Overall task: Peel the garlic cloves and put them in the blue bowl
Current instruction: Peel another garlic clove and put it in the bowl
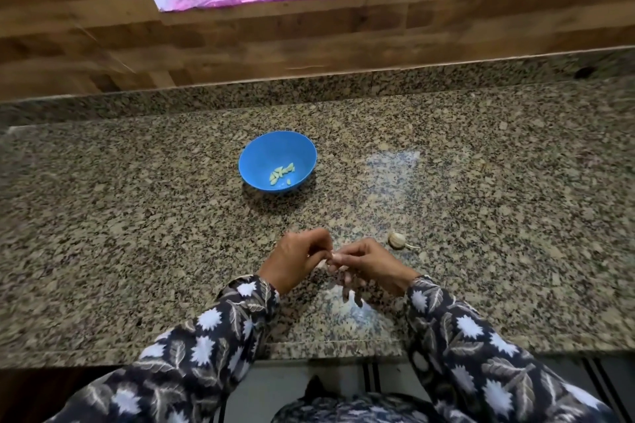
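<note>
Cloves [282,173], peeled, lie in a small heap in the blue bowl [264,151], set further back on the worktop [137,216]. Up front, left hand [295,259] and right hand [367,263] meet, fingers curled and pinching one garlic clove [330,256]. A part bulb [397,240] waits just beside them, so I'd say roughly midway, with more to peel.
</note>
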Demonstrator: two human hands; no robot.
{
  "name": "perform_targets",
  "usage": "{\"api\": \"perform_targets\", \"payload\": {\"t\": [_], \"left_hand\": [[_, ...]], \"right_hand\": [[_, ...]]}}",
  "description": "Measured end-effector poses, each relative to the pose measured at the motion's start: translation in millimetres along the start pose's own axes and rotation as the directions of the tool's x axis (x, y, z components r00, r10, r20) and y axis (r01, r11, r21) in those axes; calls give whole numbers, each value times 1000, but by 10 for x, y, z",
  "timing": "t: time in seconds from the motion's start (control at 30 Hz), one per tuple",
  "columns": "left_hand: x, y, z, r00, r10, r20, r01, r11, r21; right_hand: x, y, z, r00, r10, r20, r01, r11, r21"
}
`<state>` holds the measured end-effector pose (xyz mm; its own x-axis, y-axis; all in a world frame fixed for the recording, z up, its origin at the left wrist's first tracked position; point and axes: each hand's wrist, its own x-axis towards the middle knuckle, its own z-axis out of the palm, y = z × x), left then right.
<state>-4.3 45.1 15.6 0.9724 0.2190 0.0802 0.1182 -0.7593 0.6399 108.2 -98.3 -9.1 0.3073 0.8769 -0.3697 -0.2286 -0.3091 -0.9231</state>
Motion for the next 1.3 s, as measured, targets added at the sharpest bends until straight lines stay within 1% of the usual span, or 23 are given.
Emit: {"api": "perform_targets", "payload": {"t": [0.13,0.27,0.37,0.4,0.43,0.47,0.53,0.6,0.7,0.77,0.8,0.83,0.87,0.9,0.93,0.97,1.0,1.03,1.07,1.1,1.13,1.2,1.3], "left_hand": [[-11,-26,-55,991,133,34,-135,989,64],[-14,-49,-100,994,85,74,-85,996,7],[-22,-73,-66,992,44,116,-50,998,49],[-28,-64,-50,991,23,134,-30,998,48],[-28,-54,-35,989,-9,147,6,1000,26],[-22,-51,-29,987,-60,148,64,998,-19],[-3,-44,-38,966,-212,146,237,953,-187],[16,-18,-69,906,-361,220,422,804,-418],[31,-6,-109,761,-491,425,641,462,-614],[24,-23,-106,657,-517,548,704,162,-691],[18,-45,-89,632,-517,578,693,43,-719],[8,-50,-75,635,-514,577,666,-15,-746],[3,-57,-56,670,-516,534,640,38,-767],[-2,-46,-38,734,-517,440,604,201,-771],[1,-42,-18,819,-489,300,532,450,-717],[4,-34,-4,898,-414,148,419,700,-579],[14,-33,13,958,-284,41,278,884,-377],[17,-24,20,989,-146,-2,143,968,-205],[25,-28,30,998,-55,-13,53,992,-112],[25,-36,36,1000,-20,-23,17,996,-90],[24,-44,47,998,-45,-50,38,991,-128],[3,-46,77,980,-168,-106,137,959,-250],[-22,-31,141,962,-234,-138,180,929,-324]], "right_hand": [[-39,-46,14,999,-15,-35,14,1000,-15],[-36,-48,23,999,-27,-26,26,999,-44],[-17,-35,17,1000,-14,5,14,999,-53],[-9,-36,26,1000,-22,-6,21,994,-109],[-2,-35,42,998,-53,-39,43,974,-221],[1,-35,64,991,-113,-75,78,929,-363],[-4,-11,109,953,-280,-112,155,774,-614],[-33,13,143,902,-424,-78,226,619,-752],[-31,78,139,819,-573,-1,319,458,-830],[12,117,99,729,-678,92,376,285,-882],[28,132,86,697,-706,122,384,224,-896],[41,125,79,706,-698,115,378,234,-896],[48,104,81,743,-666,57,351,316,-881],[47,69,95,817,-574,-49,302,500,-812],[47,42,103,902,-408,-145,231,737,-636],[39,0,102,961,-216,-171,143,922,-361],[27,-36,89,988,-60,-145,47,995,-86],[13,-54,73,994,43,-99,-31,993,116],[5,-61,65,993,96,-66,-79,971,224],[-4,-63,64,991,118,-57,-99,959,264],[-10,-64,71,990,124,-66,-101,956,275],[-10,-40,84,986,107,-129,-72,964,255],[-11,-15,95,979,61,-193,-31,988,154]]}}
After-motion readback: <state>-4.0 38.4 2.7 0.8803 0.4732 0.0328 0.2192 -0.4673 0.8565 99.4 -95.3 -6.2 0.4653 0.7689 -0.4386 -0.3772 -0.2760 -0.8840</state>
